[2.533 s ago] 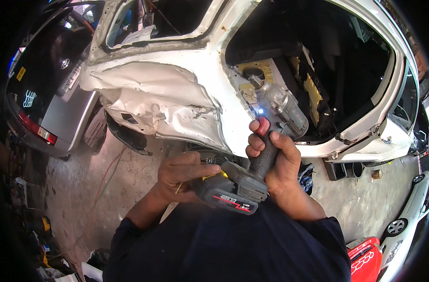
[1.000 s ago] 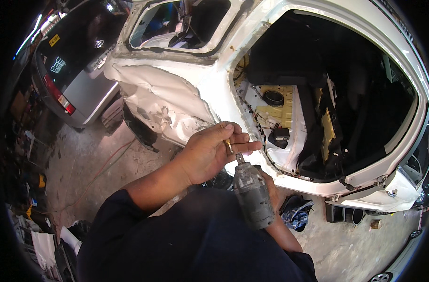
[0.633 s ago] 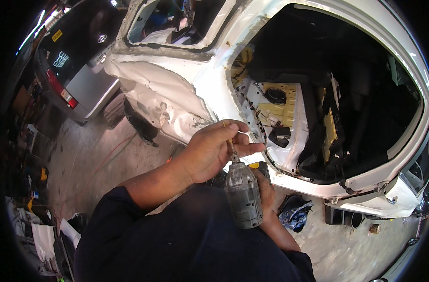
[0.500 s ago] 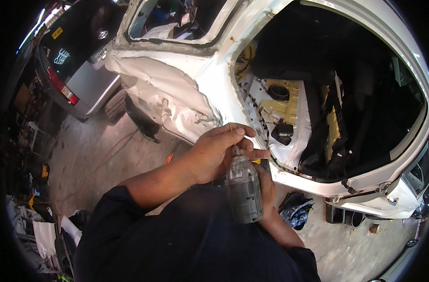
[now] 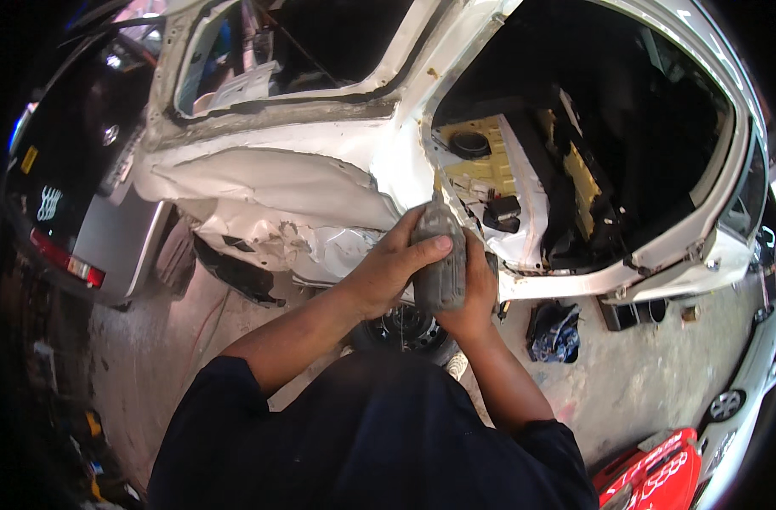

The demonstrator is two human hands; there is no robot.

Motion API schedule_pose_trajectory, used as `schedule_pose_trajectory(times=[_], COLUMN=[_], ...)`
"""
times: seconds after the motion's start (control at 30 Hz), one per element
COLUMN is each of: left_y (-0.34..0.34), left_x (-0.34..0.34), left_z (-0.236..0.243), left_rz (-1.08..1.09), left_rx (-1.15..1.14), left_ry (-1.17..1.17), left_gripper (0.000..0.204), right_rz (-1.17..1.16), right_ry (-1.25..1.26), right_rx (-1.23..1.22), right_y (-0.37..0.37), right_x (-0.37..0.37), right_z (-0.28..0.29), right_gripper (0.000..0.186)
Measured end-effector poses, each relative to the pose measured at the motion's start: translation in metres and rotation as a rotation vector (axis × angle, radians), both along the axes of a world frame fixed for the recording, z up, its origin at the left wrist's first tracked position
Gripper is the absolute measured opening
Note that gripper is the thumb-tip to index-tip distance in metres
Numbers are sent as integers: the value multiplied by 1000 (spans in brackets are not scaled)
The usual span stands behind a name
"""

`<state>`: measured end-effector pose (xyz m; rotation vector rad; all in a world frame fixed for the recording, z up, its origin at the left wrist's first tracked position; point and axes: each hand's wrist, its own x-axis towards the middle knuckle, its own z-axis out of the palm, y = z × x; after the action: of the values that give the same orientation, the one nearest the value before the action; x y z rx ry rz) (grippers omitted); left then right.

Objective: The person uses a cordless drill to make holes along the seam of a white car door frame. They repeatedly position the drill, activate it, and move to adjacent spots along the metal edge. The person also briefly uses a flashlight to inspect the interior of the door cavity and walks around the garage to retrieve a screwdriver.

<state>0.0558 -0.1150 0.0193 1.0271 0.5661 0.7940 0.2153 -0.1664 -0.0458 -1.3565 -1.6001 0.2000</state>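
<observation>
Both of my hands hold a worn, grey-black power drill (image 5: 440,270) in front of my chest, pointing away from me. My left hand (image 5: 389,270) wraps the left side of its body, thumb across the top. Closed on the drill's right side is my right hand (image 5: 479,296), its fingers partly hidden by the tool. A thin gold-coloured drill bit (image 5: 437,184) sticks out at the front, close to the white car body (image 5: 398,161) beside the rear door opening. Whether the tip touches the metal I cannot tell.
Left of my hands the car's rear side panel (image 5: 277,183) is crumpled and torn. A wheel (image 5: 405,327) lies below the drill. A silver vehicle (image 5: 120,242) stands at the left, a dark blue bundle (image 5: 554,331) on the floor at right, and a red panel (image 5: 660,476) at lower right.
My left hand has gone from the drill's chuck and bit to around its body. The drill has moved up and away from me, toward the car body. The whole view has shifted.
</observation>
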Motion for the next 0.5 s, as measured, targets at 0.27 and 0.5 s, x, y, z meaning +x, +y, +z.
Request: schedule_pose_trajectory(times=[0.27, 0.5], left_y=[56, 68], left_x=[-13, -9], left_z=[-15, -16], left_rz=[9, -4], left_rx=[95, 60], left_ry=[46, 60], left_gripper=[104, 102], right_rz=[-135, -105], right_ry=[-15, 49], right_rx=[-56, -123], right_y=[54, 70], right_x=[-26, -20], right_z=[4, 6], right_gripper=[89, 88])
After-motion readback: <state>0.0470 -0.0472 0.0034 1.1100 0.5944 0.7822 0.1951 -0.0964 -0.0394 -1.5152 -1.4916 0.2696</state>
